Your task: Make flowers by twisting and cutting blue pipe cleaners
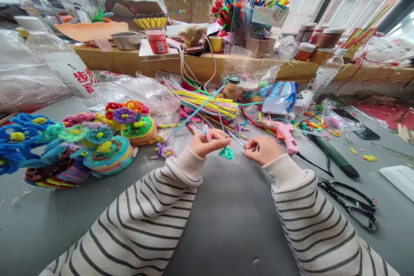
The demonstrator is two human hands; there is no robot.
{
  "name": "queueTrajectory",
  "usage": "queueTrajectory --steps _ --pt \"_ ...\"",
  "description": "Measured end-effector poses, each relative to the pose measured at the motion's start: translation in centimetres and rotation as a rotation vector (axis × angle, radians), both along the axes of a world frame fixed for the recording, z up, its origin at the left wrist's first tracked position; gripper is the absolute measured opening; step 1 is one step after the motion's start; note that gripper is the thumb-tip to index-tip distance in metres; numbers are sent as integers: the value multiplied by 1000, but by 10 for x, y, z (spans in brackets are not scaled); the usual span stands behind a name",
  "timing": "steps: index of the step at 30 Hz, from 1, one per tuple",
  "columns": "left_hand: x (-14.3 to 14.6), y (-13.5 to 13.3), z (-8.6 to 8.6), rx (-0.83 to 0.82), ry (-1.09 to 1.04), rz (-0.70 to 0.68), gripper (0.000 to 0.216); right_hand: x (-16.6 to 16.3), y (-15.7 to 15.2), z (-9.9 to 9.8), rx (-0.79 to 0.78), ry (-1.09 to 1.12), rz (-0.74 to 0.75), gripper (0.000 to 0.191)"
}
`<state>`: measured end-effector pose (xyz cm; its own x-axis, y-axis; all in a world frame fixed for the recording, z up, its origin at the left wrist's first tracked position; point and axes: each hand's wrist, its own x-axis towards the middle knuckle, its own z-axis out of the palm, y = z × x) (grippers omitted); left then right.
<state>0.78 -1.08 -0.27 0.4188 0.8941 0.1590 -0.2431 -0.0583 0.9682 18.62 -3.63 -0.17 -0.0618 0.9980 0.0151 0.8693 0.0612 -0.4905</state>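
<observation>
My left hand [207, 141] is closed in a pinch on thin turquoise pipe cleaners [197, 112] whose long ends stick up and away toward the back. A small coiled green pipe-cleaner piece [227, 153] hangs just below my fingertips, between both hands. My right hand [262, 148] is closed too, pinching a small metal ring [243, 151] right beside the green coil. Both hands hover just above the grey table [226, 224]. Striped sleeves cover both arms.
Finished pipe-cleaner flowers and coasters [106, 146] lie at left. A loose bundle of pipe cleaners [207, 99] lies behind my hands. A pink glue gun [284, 133] and black scissors [352, 200] lie at right. A wooden shelf [200, 64] with jars and cups runs along the back.
</observation>
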Motion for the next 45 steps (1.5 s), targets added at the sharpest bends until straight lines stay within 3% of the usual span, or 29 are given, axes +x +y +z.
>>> queueTrajectory --steps 5,9,13,16,21,45 --pt "-1 0 -1 64 -39 -51 11 -2 -2 9 -45 640 141 25" --pt "-2 0 -1 72 -40 -62 14 -8 -5 8 -166 836 273 37" --pt "-3 1 0 77 -3 -53 21 -16 -7 4 -182 807 557 49" --pt "-3 1 -1 93 18 -66 21 -20 -9 3 -160 752 634 60" --pt "-1 0 0 127 29 -178 20 -20 -10 4 -34 603 612 55" --pt "-2 -1 6 52 79 -269 22 -20 -11 6 -80 590 556 47"
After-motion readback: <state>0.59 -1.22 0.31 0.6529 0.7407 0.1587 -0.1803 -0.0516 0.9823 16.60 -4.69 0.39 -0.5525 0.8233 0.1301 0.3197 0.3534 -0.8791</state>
